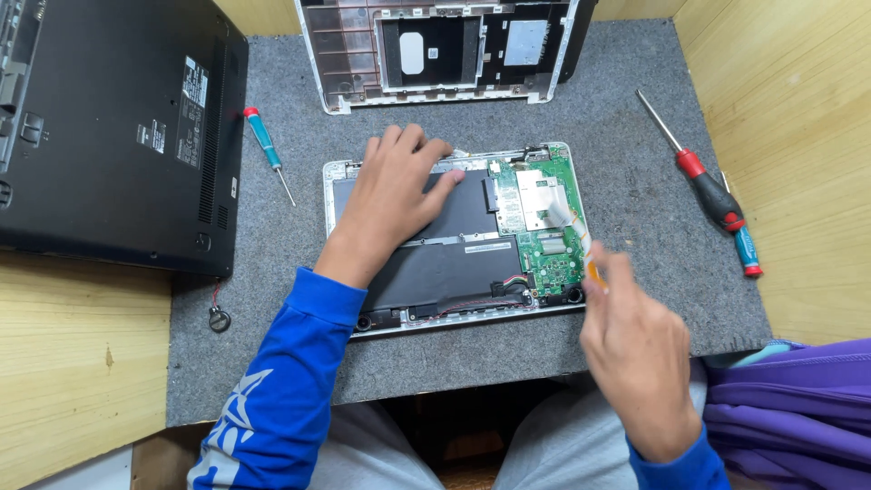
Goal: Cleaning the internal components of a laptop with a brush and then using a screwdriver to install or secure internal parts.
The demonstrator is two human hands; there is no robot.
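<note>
— Laptop base (454,245), opened up, lies in the middle of the grey felt mat (626,200). What sits left of it?

— A closed black laptop (118,127) at the far left, underside up, partly on the mat. Just beside it a teal screwdriver (268,150), and nearer the front edge a small coin cell (219,318) on a thin wire.

— And the left hand (395,195)?

— Flat on the black battery, fingers spread and loose, pressing down, gripping nothing.

— Further right?

— The green circuit board (544,227) fills the base's right side. The right hand (635,345) hovers over its front right corner, fingers pinched on a pale, orange-tipped ribbon strip (581,238) that runs back up to the board.

— Beyond that?

— A red-and-black screwdriver (699,172) near the mat's right edge, another teal one (748,249) touching its handle. A removed bottom cover (435,54) lies behind the base.
</note>
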